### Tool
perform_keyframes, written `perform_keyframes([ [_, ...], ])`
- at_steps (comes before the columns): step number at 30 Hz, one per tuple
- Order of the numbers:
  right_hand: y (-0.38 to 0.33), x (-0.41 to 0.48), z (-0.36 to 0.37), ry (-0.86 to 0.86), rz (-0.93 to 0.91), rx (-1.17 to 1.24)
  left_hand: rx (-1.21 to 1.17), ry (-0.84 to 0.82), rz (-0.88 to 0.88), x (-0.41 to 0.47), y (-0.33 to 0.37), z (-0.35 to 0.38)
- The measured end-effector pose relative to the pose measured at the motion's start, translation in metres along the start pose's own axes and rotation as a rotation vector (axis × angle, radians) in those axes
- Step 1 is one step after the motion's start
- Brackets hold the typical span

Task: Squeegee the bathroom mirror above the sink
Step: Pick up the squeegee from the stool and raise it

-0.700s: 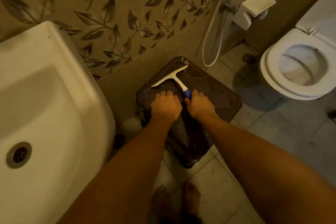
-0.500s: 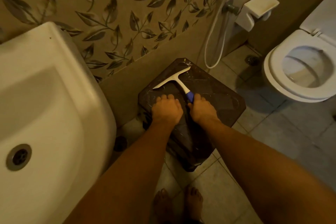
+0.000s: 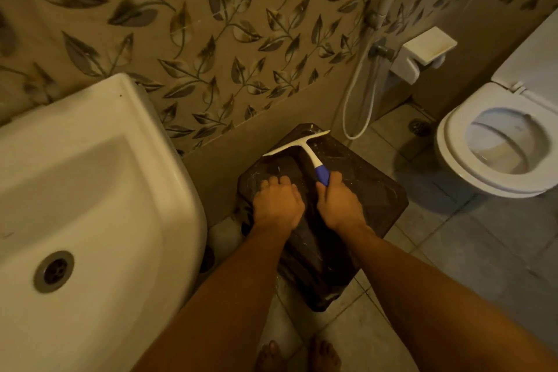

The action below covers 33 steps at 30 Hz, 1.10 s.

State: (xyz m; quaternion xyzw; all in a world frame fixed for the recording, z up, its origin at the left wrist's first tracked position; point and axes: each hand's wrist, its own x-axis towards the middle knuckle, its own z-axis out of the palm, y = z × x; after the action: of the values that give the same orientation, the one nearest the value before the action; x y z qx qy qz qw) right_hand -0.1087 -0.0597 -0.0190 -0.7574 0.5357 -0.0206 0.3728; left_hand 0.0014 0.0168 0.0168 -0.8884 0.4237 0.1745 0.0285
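A squeegee [image 3: 297,144] with a white blade and a blue grip lies on a dark marbled stool [image 3: 371,190] by the wall, blade end towards the wall. My right hand [image 3: 339,205] is curled around the blue grip's near end. Just left of it, my left hand [image 3: 277,204] rests palm down on the stool top and holds nothing. The white sink [image 3: 99,184] fills the left side. The mirror is out of view.
A white toilet [image 3: 453,157] with its lid up stands at the right. A spray hose [image 3: 359,93] hangs on the leaf-patterned wall beside a white paper holder [image 3: 422,51]. My bare feet [image 3: 302,355] stand on the grey floor tiles in front of the stool.
My right hand has closed around the blue grip, which earlier lay between my two hands. The view has tilted up a little. My left hand stays on the stool.
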Motion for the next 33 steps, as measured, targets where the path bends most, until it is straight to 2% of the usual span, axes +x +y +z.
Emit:
perform_keyframes([
  [10,-0.058,-0.031,-0.070,0.077,-0.073,-0.018,-0.036,0.092,0.025,-0.021,0.005,-0.096],
  [26,-0.207,-0.089,-0.209,0.354,-0.333,0.028,-0.126,0.451,0.033,-0.081,-0.008,-0.305],
  [33,-0.280,-0.123,-0.280,0.478,-0.493,0.099,-0.094,0.608,0.029,-0.111,-0.016,-0.393],
])
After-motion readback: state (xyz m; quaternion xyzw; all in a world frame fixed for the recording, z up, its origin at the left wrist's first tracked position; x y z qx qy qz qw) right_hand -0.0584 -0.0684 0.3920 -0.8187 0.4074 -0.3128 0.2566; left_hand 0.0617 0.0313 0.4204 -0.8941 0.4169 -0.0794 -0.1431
